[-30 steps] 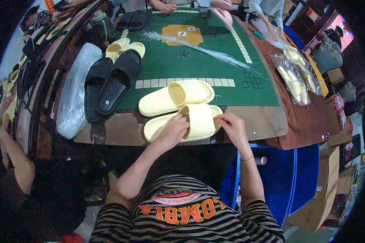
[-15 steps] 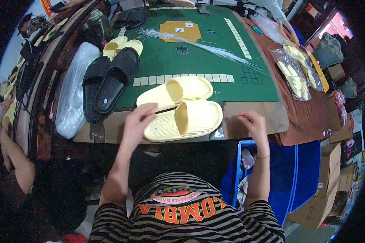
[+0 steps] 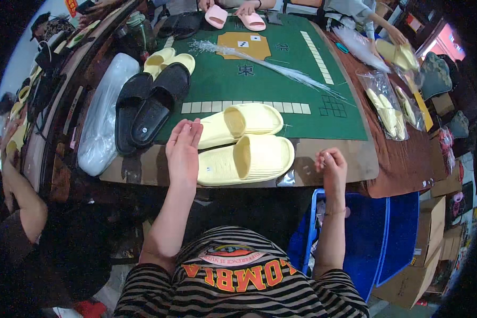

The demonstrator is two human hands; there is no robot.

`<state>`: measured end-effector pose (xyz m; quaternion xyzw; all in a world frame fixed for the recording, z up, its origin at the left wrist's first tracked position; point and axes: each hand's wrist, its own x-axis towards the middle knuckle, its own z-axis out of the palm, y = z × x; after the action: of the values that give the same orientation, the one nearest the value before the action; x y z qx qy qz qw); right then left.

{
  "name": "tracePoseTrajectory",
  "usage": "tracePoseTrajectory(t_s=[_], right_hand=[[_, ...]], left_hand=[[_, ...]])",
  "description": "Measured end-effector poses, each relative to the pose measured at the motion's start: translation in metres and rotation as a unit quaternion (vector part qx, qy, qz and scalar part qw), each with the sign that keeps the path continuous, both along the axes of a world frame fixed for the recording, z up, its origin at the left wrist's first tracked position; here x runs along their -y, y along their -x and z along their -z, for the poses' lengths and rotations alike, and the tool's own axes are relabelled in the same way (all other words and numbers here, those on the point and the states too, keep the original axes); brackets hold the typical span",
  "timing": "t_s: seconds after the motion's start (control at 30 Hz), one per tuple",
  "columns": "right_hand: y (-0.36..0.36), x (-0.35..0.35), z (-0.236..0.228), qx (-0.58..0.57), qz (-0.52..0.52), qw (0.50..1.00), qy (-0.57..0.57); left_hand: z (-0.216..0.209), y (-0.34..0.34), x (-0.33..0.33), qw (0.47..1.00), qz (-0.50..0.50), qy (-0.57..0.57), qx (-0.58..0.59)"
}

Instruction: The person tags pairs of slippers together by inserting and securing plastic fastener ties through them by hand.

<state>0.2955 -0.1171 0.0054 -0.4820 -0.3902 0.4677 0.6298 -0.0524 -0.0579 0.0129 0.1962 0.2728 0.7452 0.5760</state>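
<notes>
A pair of pale yellow slide slippers lies side by side at the table's near edge, toes to the right: the near slipper (image 3: 267, 158) and the far slipper (image 3: 257, 120). Beside their heel ends, my left hand (image 3: 183, 146) is open, fingers stretched out and overlapping the slippers' left side. Right of the toes, over the brown board edge, my right hand (image 3: 333, 165) has its fingers curled together; whether anything small is in them is hidden. Left of the slippers lie two black slides (image 3: 155, 114), with a smaller yellow pair (image 3: 167, 61) behind them.
A bundle of thin clear strands (image 3: 270, 64) crosses the green mat (image 3: 206, 79). Clear plastic wrap (image 3: 107, 119) lies at left. Bagged yellow slippers (image 3: 384, 108) rest on brown cloth, near a co-worker's hand (image 3: 396, 35). Another person handles pink slides (image 3: 215, 17). A blue bin (image 3: 355, 233) stands below right.
My left hand has lifted off the slippers' heel end, its fingers now straightened. My right hand has curled more and shifted slightly. Pink slides with a person's hands have appeared at the far edge.
</notes>
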Motion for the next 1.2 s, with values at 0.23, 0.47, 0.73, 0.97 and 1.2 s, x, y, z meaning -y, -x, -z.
tracePoseTrajectory(t_s=[0.23,0.47,0.73,0.97,1.2], right_hand=[[0.021,-0.035,0.003,-0.217,-0.024,0.976,-0.02],[0.041,-0.077,-0.002,0.015,-0.045,0.998,0.04],[0.059,-0.116,0.018,0.159,-0.093,0.983,0.022],[0.057,-0.114,0.017,0.199,-0.114,0.973,0.027],[0.068,-0.12,0.016,0.219,-0.11,0.968,0.056]], left_hand=[[-0.006,0.004,-0.023,0.996,0.039,-0.015,0.074],[-0.008,-0.004,-0.046,0.958,0.052,0.041,-0.279],[0.017,-0.023,-0.066,0.8,0.11,-0.046,-0.588],[0.029,-0.061,-0.093,0.838,0.153,0.038,-0.522],[0.082,-0.068,-0.121,0.807,0.084,0.041,-0.583]])
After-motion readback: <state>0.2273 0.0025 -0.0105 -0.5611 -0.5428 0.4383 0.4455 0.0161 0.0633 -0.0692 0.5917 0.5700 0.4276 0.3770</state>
